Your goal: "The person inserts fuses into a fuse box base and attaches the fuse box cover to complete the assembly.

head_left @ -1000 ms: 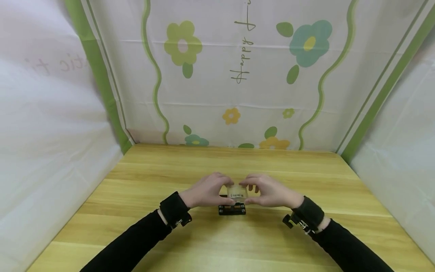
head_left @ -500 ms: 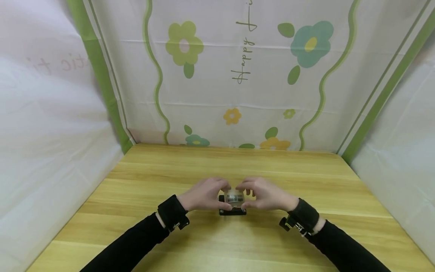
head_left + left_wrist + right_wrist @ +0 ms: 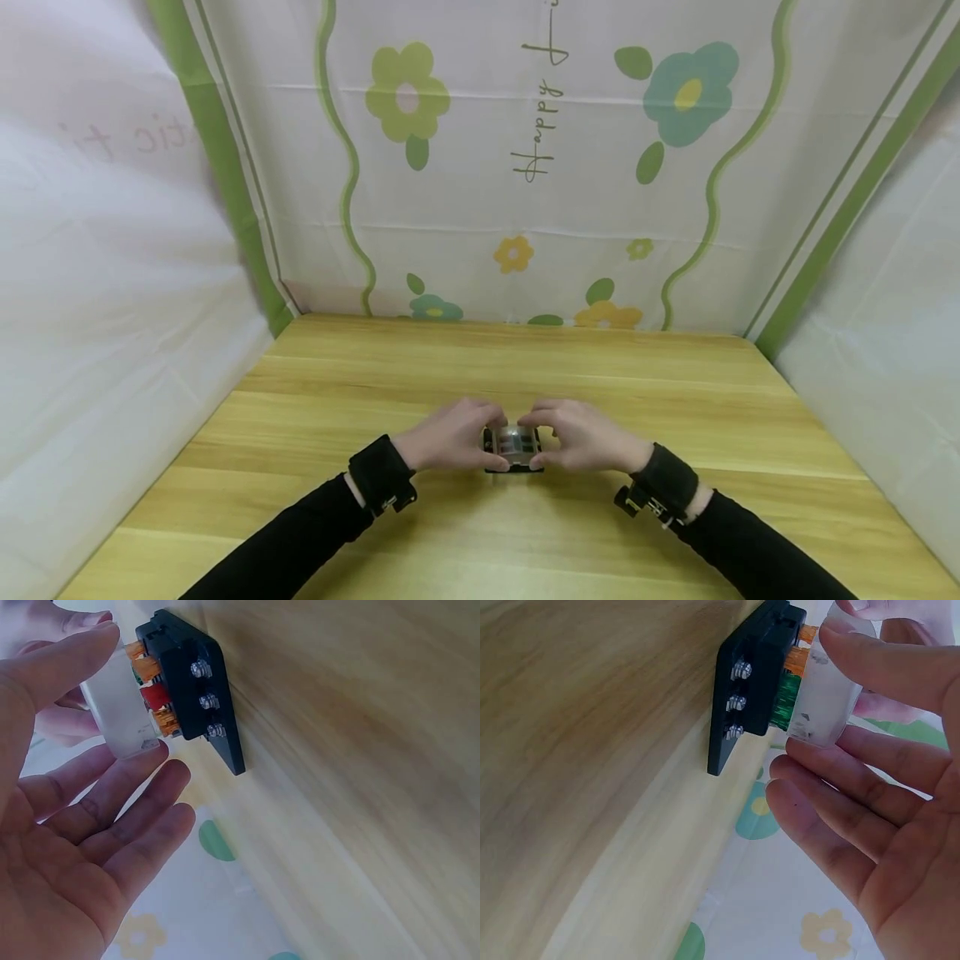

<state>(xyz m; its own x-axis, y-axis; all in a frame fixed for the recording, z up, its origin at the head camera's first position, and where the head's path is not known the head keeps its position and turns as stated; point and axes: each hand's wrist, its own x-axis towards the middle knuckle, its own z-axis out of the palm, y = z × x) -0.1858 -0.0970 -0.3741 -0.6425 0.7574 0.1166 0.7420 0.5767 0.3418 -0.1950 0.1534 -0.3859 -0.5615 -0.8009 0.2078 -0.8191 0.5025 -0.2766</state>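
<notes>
A small black fuse box [image 3: 199, 682] stands on the wooden table, with screw terminals along its sides. Orange, red [image 3: 156, 695] and green [image 3: 784, 701] fuses show in it. Over them is a clear plastic cover [image 3: 516, 440], its lower edge still level with the fuses' upper parts and above the black base. My left hand [image 3: 453, 437] pinches the cover's left side between thumb and fingers. On the opposite side, my right hand [image 3: 581, 437] grips it likewise. The other fingers of both hands extend behind the cover. Whether the cover touches the fuses, I cannot tell.
The wooden tabletop [image 3: 375, 367] extends all around the box. A white flowered cloth [image 3: 480, 200] hangs at the back, with further white cloth walls on both sides. Each wrist wears a black strap [image 3: 381, 475] with a small camera.
Both hands have moved toward me and down with the clear cover, which was tilted beyond the box and now sits over it. The black base has stayed in place.
</notes>
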